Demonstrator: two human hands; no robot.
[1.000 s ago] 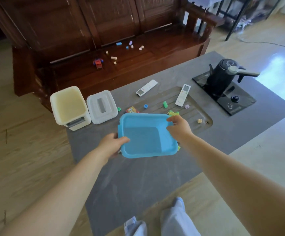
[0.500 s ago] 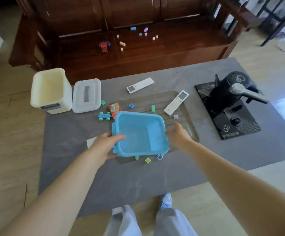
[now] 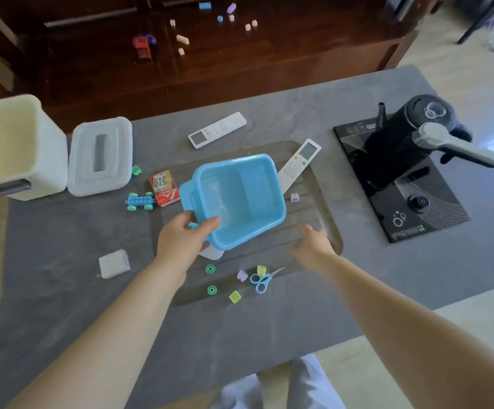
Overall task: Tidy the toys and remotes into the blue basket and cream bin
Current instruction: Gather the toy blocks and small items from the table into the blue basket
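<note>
Blue basket held up in one hand over the grey counter, toys and remotes all around

The left hand (image 3: 185, 240) has its grip on the near corner of the blue basket (image 3: 234, 199), thumb over the rim, and the basket sits tilted above the ridged tray area. The right hand (image 3: 313, 242) is off it, fingers loose, just beside the basket. One remote (image 3: 217, 129) lies further back, another remote (image 3: 297, 165) is partly tucked behind the basket. The cream bin (image 3: 15, 149) is at the left edge with its lid (image 3: 100, 156) lying next to it. Near the hands: blue scissors (image 3: 262, 280), a couple of green wheels, small blocks. A green toy car (image 3: 140, 201) and a red card box (image 3: 164, 191) lie left of the basket, and a black kettle (image 3: 408, 140) stands on the right.
</note>
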